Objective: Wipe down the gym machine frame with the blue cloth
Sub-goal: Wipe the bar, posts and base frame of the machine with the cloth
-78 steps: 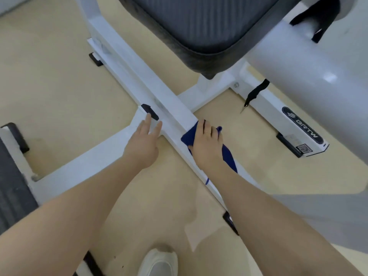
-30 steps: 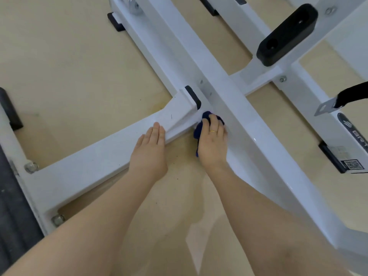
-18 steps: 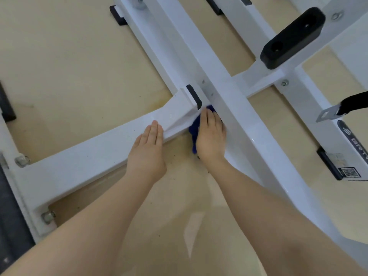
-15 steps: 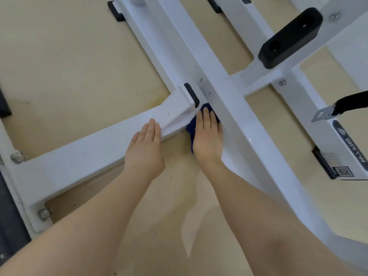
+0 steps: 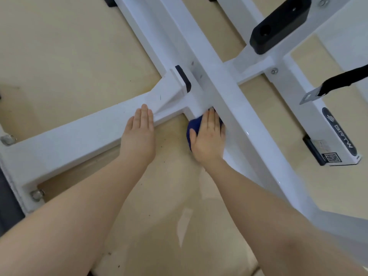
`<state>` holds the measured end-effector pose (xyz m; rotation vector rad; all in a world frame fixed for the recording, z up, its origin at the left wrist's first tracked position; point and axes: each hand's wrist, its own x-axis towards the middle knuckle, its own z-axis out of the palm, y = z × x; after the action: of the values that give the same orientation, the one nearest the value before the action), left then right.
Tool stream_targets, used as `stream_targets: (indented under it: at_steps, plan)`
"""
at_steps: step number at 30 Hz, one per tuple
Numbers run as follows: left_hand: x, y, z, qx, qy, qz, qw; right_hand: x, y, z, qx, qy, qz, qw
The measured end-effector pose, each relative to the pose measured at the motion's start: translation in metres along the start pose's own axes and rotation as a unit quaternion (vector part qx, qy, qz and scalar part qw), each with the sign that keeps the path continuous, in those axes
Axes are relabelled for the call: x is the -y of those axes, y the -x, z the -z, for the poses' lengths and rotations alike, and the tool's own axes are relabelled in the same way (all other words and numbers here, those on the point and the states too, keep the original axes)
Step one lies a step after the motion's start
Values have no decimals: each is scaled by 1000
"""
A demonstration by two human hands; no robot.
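Observation:
The white gym machine frame (image 5: 235, 100) crosses the view as a long diagonal beam with a side bar (image 5: 79, 136) branching to the left. My right hand (image 5: 209, 138) lies flat, fingers straight, pressing the blue cloth (image 5: 192, 128) against the lower side of the diagonal beam, just right of the joint. Most of the cloth is hidden under the hand. My left hand (image 5: 139, 134) rests flat on the side bar with straight fingers and holds nothing.
A black rubber stop (image 5: 278, 22) sits on a cross bar at the upper right. A black strap with a metal end (image 5: 326, 86) hangs over the labelled foot bar (image 5: 338, 136). Bolts (image 5: 36, 194) fix the side bar at the left. Beige floor lies between the bars.
My right hand and the cloth have slid a little down and right along the beam, away from the joint. My left hand has stayed on the side bar.

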<state>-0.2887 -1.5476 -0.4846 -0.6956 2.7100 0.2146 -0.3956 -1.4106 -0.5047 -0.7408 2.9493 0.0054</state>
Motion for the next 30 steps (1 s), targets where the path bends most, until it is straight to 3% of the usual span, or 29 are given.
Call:
stream_targets:
  at_steps: [3, 8, 11, 16, 19, 22, 25, 30]
  plan:
    - [-8, 7, 4, 30, 30, 17, 999, -25, 31, -14, -19, 52, 42, 998]
    - [-25, 24, -1, 24, 87, -19, 996, -97, 137, -29, -8, 84, -5, 996]
    - [-36, 28, -11, 25, 85, -84, 993, -83, 116, -31, -40, 115, -33, 992]
    - [-64, 25, -8, 45, 119, -212, 969, -49, 62, -20, -28, 110, 28, 993]
    - [-79, 12, 8, 38, 98, -248, 963, -88, 124, -30, -40, 103, -25, 994]
    - [-92, -5, 10, 33, 23, -270, 962, -120, 172, -34, 6, 134, -25, 991]
    - [-103, -12, -2, 4, -56, -267, 962, -110, 153, -37, -30, 167, -19, 985]
    - [-103, -12, -6, 18, -40, -256, 966, -76, 102, -33, -65, 158, 3, 985]
